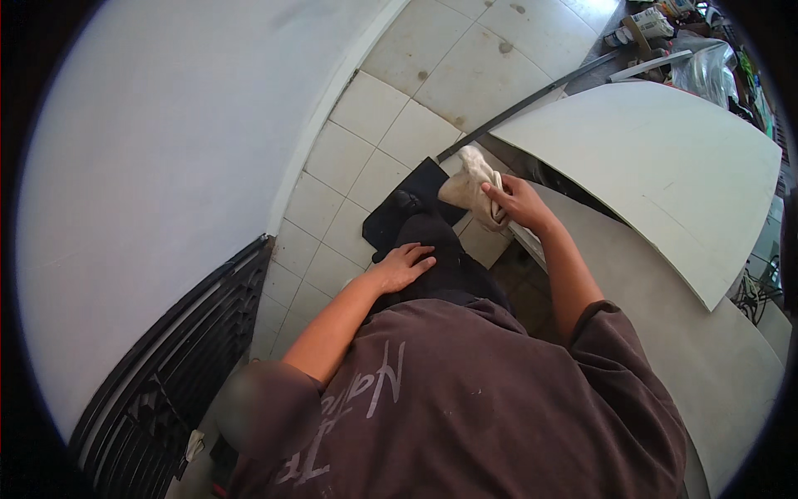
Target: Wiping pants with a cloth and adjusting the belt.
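My right hand (519,202) grips a crumpled off-white cloth (472,185) and holds it just past the near corner of a large pale board (665,158) that lies flat at the right. My left hand (402,267) rests flat on my thigh, fingers spread, holding nothing. I wear dark trousers and a brown shirt, and my dark shoe (406,202) stands on a black mat (397,218) on the tiled floor.
A white wall (158,166) fills the left side, with a black metal grille (166,374) at its foot. A second pale board (706,349) lies under the first. A dark long rod (532,101) lies across the floor tiles. Bottles, plastic and clutter sit at the top right.
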Tool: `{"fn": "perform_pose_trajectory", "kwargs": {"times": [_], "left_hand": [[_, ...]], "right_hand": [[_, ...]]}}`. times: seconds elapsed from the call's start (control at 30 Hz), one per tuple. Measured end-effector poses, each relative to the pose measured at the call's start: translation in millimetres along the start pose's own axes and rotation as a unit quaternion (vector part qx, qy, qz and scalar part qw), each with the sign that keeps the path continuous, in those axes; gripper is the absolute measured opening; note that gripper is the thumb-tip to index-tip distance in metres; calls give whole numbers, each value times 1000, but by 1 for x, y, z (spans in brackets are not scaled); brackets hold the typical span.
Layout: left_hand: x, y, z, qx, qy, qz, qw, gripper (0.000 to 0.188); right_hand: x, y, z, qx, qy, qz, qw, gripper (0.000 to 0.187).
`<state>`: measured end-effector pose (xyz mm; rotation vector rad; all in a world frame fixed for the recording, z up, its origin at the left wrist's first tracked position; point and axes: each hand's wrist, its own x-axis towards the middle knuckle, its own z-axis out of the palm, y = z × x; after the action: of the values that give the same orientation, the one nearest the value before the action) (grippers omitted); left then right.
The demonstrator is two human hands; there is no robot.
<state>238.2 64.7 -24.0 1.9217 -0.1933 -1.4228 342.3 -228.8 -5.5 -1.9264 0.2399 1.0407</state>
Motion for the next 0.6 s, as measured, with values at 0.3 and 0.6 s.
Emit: {"fn": "perform_pose_trajectory", "kwargs": {"times": [0.3, 0.6], "left_hand": [[-33, 27, -26, 88, 107, -69, 988, 90], [-51, 90, -75, -483, 176, 24, 858, 57]], "right_hand": [[-8, -4, 8, 206, -94, -70, 971, 85], [-49, -81, 36, 3, -151, -316, 937, 78]]}}
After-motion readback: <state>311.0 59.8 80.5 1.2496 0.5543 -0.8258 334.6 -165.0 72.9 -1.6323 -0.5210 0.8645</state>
